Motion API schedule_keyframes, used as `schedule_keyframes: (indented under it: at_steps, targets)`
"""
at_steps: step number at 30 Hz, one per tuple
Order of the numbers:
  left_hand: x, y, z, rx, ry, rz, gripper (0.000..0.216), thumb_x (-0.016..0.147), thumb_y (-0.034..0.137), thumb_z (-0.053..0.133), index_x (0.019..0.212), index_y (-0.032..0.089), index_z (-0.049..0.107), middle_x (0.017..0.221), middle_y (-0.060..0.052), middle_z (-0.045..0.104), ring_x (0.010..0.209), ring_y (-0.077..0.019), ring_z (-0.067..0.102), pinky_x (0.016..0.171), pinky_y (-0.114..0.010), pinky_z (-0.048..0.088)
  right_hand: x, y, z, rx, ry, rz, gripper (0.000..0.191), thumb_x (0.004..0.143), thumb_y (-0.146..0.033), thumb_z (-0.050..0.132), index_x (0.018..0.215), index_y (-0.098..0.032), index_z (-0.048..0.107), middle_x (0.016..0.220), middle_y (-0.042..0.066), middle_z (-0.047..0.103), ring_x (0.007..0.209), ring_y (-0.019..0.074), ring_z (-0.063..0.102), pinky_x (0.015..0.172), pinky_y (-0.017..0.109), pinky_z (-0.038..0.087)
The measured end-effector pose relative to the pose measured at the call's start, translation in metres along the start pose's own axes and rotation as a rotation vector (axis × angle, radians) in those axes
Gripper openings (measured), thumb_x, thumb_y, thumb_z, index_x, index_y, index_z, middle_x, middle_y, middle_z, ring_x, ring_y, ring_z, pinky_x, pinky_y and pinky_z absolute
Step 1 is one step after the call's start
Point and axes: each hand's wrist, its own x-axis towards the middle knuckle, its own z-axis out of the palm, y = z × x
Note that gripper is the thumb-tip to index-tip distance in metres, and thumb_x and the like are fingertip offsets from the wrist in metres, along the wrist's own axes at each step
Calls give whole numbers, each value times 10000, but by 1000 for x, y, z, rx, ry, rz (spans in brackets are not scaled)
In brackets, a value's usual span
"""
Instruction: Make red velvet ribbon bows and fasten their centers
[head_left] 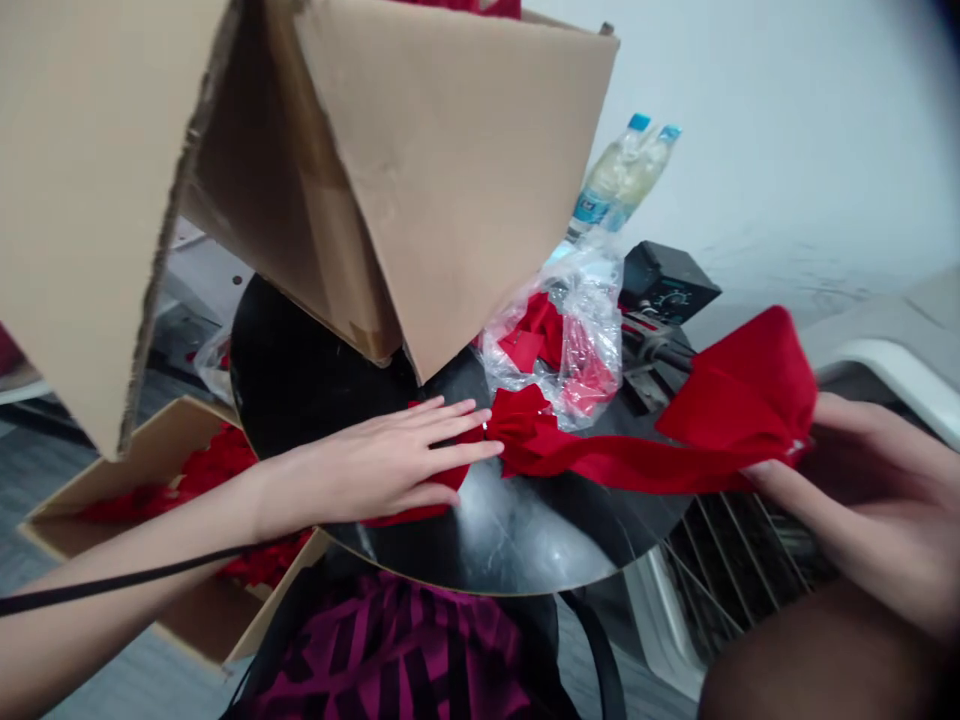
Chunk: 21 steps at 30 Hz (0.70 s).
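Note:
A long red fabric piece [622,455] lies across a round black table [517,545]. My left hand [390,460] lies flat on its left end, fingers stretched out and pressing it down. My right hand [862,490] holds the fabric's right end, a bunched red fold [742,395], with fingers curled under it at the table's right edge.
A large cardboard box [420,170] leans over the table's back left. A clear plastic bag [570,330] of red pieces sits behind the fabric. Two water bottles [622,175] stand farther back. A lower cardboard box [180,480] with red pieces is at the left. A black device [664,285] sits at the rear.

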Motion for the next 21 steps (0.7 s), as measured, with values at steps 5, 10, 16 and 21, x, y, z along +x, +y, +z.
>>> schedule_keyframes:
  at_steps: [5, 10, 16, 21]
  targets:
    - [7, -5, 1, 180, 74, -31, 236, 1053, 287, 590, 1215, 195, 734, 1269, -129, 766, 1256, -304, 697, 1171, -507, 495, -5, -3, -4, -17, -162, -27, 282, 898, -434, 799, 1172, -404, 742, 1115, 88, 782, 910, 277, 764, 783, 402, 645]
    - [26, 30, -15, -352, 150, -345, 737, 884, 507, 807, 1516, 312, 482, 1423, -55, 689, 1216, -216, 711, 997, -316, 592, 6, -46, 28, 121, -581, -266, 292, 963, -348, 729, 1253, -338, 693, 1113, 46, 762, 906, 210, 752, 758, 303, 632]
    - [58, 26, -5, -522, 71, -454, 246, 963, 402, 728, 1157, 254, 763, 1040, 20, 821, 921, -174, 766, 855, -284, 545, 38, -78, 88, 193, -718, -254, 217, 994, -358, 709, 1195, -279, 708, 1099, 16, 785, 951, 187, 752, 856, 290, 590]
    - [62, 15, -10, -363, -49, -413, 70, 962, 237, 667, 946, 209, 730, 872, 27, 769, 760, -149, 692, 723, -276, 479, 83, -56, 127, -95, -627, -212, 197, 1005, -235, 667, 1185, -166, 703, 1116, 113, 772, 985, 262, 740, 903, 390, 562]
